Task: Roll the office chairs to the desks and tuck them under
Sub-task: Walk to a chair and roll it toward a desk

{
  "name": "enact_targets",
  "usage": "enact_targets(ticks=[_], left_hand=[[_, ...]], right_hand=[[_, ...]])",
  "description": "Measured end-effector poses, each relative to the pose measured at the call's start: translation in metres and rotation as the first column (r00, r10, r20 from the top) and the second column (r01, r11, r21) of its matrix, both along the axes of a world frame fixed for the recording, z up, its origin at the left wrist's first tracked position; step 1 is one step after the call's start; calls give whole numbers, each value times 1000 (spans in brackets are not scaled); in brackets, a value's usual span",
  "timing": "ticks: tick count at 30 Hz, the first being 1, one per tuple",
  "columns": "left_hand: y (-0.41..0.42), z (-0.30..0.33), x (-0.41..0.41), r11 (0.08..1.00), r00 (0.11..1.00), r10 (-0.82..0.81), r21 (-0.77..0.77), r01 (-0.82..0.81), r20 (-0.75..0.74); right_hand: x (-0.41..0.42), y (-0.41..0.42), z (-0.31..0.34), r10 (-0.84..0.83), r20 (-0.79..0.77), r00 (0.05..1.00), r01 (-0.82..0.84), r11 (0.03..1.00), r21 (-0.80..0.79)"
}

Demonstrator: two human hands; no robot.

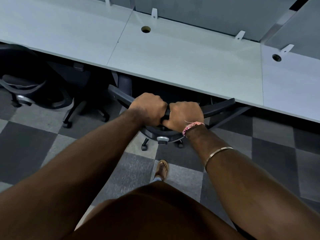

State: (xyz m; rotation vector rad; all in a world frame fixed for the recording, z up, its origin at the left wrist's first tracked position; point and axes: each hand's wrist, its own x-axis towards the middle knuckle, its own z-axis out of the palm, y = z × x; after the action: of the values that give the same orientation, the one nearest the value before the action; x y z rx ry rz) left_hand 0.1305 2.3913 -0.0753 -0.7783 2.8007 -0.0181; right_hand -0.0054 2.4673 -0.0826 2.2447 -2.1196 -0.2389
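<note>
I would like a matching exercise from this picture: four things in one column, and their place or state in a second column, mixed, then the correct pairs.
Things:
1. left hand
2. second chair
3. round cable hole
4. metal bangle

Places or states:
A. in the white desk top
B. on the right forearm
C. grips the top of the chair backrest, beside the right hand
D. at the next desk, to the left

Pairs: 1-C, 2-D, 3-A, 4-B

Bare forearms, a few ornaments

The right wrist wore a pink thread band (192,126) and a thin metal bangle (218,152); one foot wore a tan sandal (162,169), with brown clothing (155,215) nearest.
</note>
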Motion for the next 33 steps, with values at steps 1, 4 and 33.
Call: enact_targets(ticks=[1, 4, 33], left_hand=[[-9, 0, -3, 1000, 1000, 5, 6, -5, 3], [-42, -1, -15, 1000, 999, 25, 7, -25, 22], [-110, 4, -17, 993, 999, -43, 106, 46, -29]], right_hand=[[-2, -8, 0, -1, 6, 1000, 1, 1000, 3], [-13, -40, -1, -7, 33, 999, 7, 1000, 4], [-5, -95, 1, -202, 154, 967, 203, 979, 13]])
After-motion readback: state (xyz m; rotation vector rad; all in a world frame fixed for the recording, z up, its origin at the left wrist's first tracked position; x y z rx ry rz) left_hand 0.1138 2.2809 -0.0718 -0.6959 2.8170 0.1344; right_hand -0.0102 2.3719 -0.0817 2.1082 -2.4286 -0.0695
